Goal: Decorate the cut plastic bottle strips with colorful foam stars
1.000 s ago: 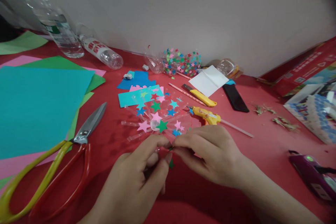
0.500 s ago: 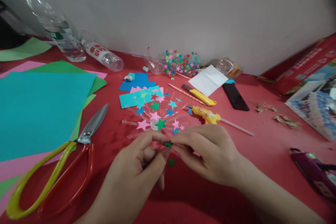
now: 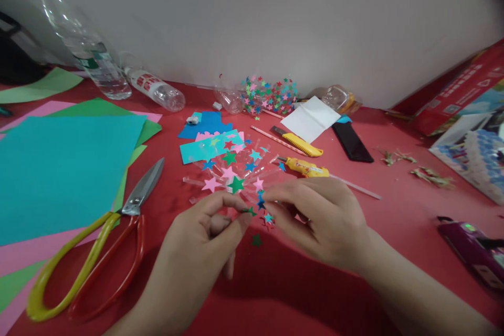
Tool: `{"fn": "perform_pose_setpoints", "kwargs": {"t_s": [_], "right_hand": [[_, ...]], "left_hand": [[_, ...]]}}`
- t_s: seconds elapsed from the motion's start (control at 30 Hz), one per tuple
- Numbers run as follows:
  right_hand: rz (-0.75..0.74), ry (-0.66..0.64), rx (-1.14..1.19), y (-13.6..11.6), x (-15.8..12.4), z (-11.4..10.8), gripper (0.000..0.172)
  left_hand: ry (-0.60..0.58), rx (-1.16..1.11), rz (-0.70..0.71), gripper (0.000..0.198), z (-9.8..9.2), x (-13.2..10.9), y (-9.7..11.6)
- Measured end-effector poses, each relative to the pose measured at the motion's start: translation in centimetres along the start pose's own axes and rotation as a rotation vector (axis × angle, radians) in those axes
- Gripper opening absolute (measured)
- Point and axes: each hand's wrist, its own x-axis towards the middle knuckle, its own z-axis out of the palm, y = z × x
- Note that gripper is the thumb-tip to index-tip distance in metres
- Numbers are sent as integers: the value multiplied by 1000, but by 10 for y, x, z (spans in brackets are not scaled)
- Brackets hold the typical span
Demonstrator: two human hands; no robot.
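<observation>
My left hand [image 3: 208,236] pinches a small green paper star [image 3: 251,211] between thumb and forefinger. Just to its right, my right hand [image 3: 318,220] is closed, with a dark blue paper star [image 3: 261,203] at its fingertips. Beneath the hands, a light blue star [image 3: 268,218] and another green star [image 3: 256,240] lie on the red tabletop. Beyond them spreads a clear plastic piece cut into strips [image 3: 192,180], dotted with coloured stars, among them a larger green star [image 3: 235,185] and a pink star [image 3: 211,184]. My hands partly cover it.
Large scissors [image 3: 134,205] rest beside coloured paper sheets [image 3: 71,168] on the left. A yellow glue gun [image 3: 305,167], a utility knife [image 3: 301,144] and a black phone-like slab [image 3: 352,142] lie right of centre. Plastic bottles [image 3: 157,92] and a star-covered bottle piece [image 3: 270,97] are by the wall.
My hands have drawn slightly apart; the right fingertips have left the green star, which stays in my left hand. A blue star now shows at the right fingertips. The view has shifted slightly.
</observation>
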Motion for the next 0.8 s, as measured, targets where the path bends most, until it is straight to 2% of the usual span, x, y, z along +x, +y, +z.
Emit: {"fn": "perform_pose_setpoints", "kwargs": {"t_s": [0.23, 0.47, 0.8], "right_hand": [[-33, 16, -47, -1, 2, -4, 9], [-60, -20, -80, -1, 2, -3, 17], [-66, -33, -96, 0, 2, -4, 14]], "left_hand": [[35, 40, 19, 23, -5, 5, -4], [76, 36, 63, 20, -2, 7, -4], [60, 40, 47, 22, -4, 5, -4]]}}
